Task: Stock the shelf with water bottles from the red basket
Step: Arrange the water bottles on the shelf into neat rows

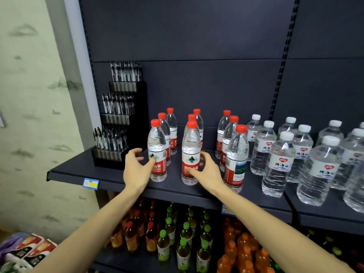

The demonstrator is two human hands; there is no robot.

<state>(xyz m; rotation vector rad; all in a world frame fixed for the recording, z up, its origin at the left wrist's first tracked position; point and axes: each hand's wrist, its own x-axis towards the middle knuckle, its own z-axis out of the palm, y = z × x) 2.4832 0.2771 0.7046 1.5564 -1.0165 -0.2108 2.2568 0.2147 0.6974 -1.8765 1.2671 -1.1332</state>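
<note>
Three rows of red-capped water bottles stand on the dark shelf [82, 170]. My left hand [136, 169] is beside the front bottle of the left row [157, 140]; its thumb touches the label and its fingers are spread apart from the bottle. My right hand [206, 171] grips the front bottle of the middle row [190, 144], thumb on the red label and fingers round its right side. That bottle stands upright on the shelf. The right row's front bottle [237, 152] stands just right of my right hand. The red basket is out of view.
White-capped water bottles [279, 158] fill the shelf to the right. A black tiered pen display [120, 123] stands at the shelf's left end. A blue price tag [90, 183] is on the shelf edge. Coloured drink bottles [183, 243] fill the shelf below. Packages [25, 251] lie bottom left.
</note>
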